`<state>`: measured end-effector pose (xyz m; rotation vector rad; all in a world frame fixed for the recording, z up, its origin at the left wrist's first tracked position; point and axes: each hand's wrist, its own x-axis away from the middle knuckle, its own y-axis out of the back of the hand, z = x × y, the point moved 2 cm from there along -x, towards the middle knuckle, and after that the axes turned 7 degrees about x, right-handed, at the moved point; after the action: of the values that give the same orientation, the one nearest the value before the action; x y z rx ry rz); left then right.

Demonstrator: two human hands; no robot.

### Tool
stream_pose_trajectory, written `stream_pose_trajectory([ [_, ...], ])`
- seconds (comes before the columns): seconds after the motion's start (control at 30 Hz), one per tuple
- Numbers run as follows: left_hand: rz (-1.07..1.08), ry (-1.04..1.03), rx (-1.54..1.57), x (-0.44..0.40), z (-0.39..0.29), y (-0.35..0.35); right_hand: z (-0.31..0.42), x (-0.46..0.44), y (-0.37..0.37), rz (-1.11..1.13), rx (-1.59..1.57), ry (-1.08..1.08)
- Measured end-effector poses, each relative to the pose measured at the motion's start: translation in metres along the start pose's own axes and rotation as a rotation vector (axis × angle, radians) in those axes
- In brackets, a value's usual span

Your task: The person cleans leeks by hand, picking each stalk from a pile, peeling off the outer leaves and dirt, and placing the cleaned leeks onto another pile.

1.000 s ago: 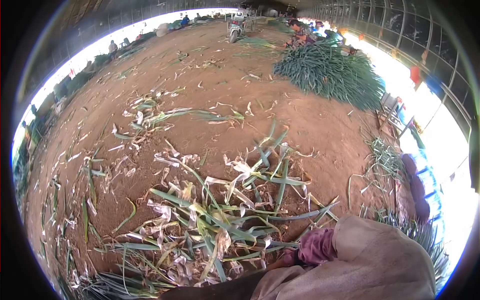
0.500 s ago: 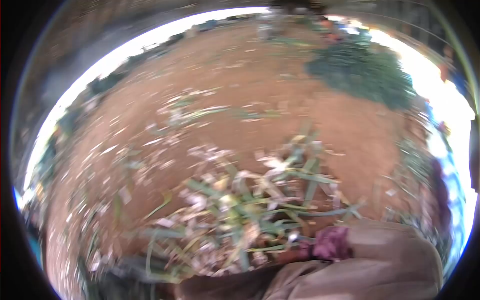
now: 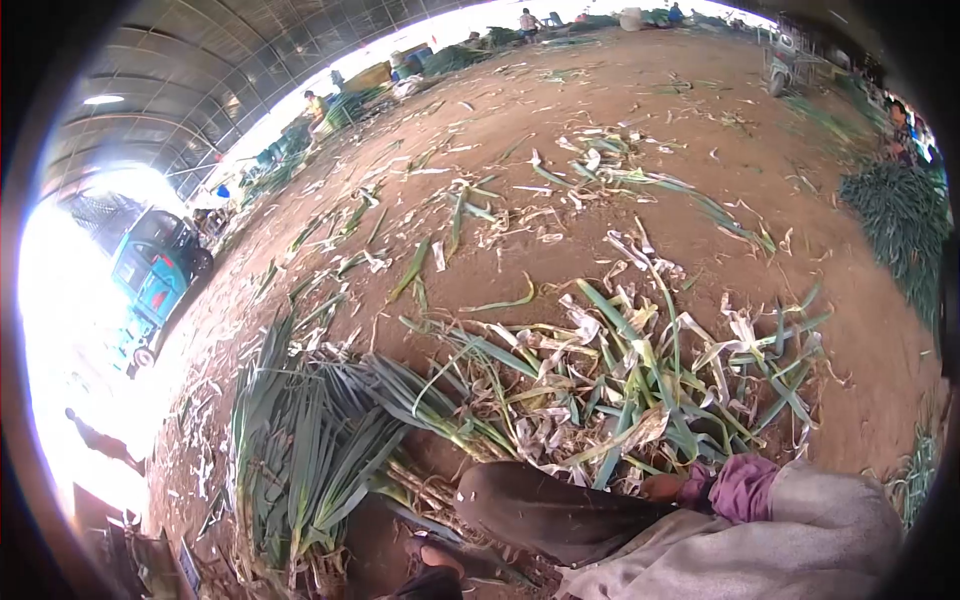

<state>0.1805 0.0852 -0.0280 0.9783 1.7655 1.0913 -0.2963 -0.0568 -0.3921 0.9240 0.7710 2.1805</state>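
My right hand (image 3: 660, 487) is low in the head view, just past a purple cuff (image 3: 745, 488) on a grey-brown sleeve (image 3: 830, 510). My dark-trousered knee partly covers it, and its fingers cannot be made out. It is nearest to a heap of onion trimmings (image 3: 640, 380), with green leaves and pale dry skins. My left hand does not show. Left of my knee (image 3: 540, 510) lies a pile of long green onions (image 3: 310, 450), their leaves toward the far side and left. A bare patch of skin, probably a foot (image 3: 440, 560), shows below them.
Brown ground (image 3: 420, 160) stretches ahead, scattered with leaf scraps. At left stands a blue-green three-wheeled vehicle (image 3: 150, 270). Another green onion pile (image 3: 895, 220) lies at right. A motor tricycle (image 3: 785, 65) is farther back. Far people include one in yellow (image 3: 315, 105).
My view has swung left and sharpened from a blur. The green onion pile and blue-green vehicle have come into sight, and the trimmings appear farther right. My right sleeve stays low over my leg.
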Motion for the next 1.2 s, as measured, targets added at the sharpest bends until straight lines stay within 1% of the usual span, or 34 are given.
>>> stream_pose_trajectory([
  [0.07,0.002,-0.006,0.013,0.000,0.000,0.001,-0.005,-0.001,-0.007,0.003,-0.042,0.001],
  [0.17,0.013,-0.011,0.018,-0.001,0.001,-0.001,-0.011,-0.003,-0.010,0.069,0.126,0.143],
  [0.27,0.012,-0.005,-0.001,-0.003,0.003,-0.004,-0.007,-0.002,-0.007,-0.005,-0.017,0.208],
  [0.37,0.005,0.004,-0.028,-0.005,0.006,-0.008,-0.019,-0.010,-0.017,0.023,0.008,0.088],
  [0.47,0.013,0.008,-0.068,-0.004,0.010,-0.013,-0.010,-0.016,-0.015,0.076,-0.043,0.053],
  [0.57,-0.012,-0.028,-0.036,-0.004,0.010,-0.015,-0.003,-0.020,-0.009,0.168,-0.204,0.087],
  [0.67,-0.029,-0.046,-0.112,-0.003,0.012,-0.021,0.013,-0.021,0.002,0.156,-0.184,0.044],
  [0.77,-0.023,-0.087,-0.121,-0.002,0.019,-0.026,0.060,-0.017,0.051,0.044,-0.236,0.144],
  [0.87,0.037,-0.099,-0.191,-0.002,0.027,-0.032,0.082,-0.023,0.078,-0.054,-0.424,0.193],
  [0.97,0.010,0.067,-0.029,-0.010,0.011,-0.021,0.134,-0.008,0.137,-0.024,-0.417,0.173],
  [1.07,0.018,0.077,-0.010,-0.008,0.016,-0.023,0.159,-0.003,0.148,-0.204,-0.385,0.258],
  [1.17,-0.009,0.085,-0.009,-0.006,0.019,-0.023,0.160,0.001,0.143,-0.216,-0.414,0.163],
  [1.2,-0.009,0.093,-0.015,-0.005,0.020,-0.024,0.160,0.001,0.141,-0.252,-0.419,0.144],
])
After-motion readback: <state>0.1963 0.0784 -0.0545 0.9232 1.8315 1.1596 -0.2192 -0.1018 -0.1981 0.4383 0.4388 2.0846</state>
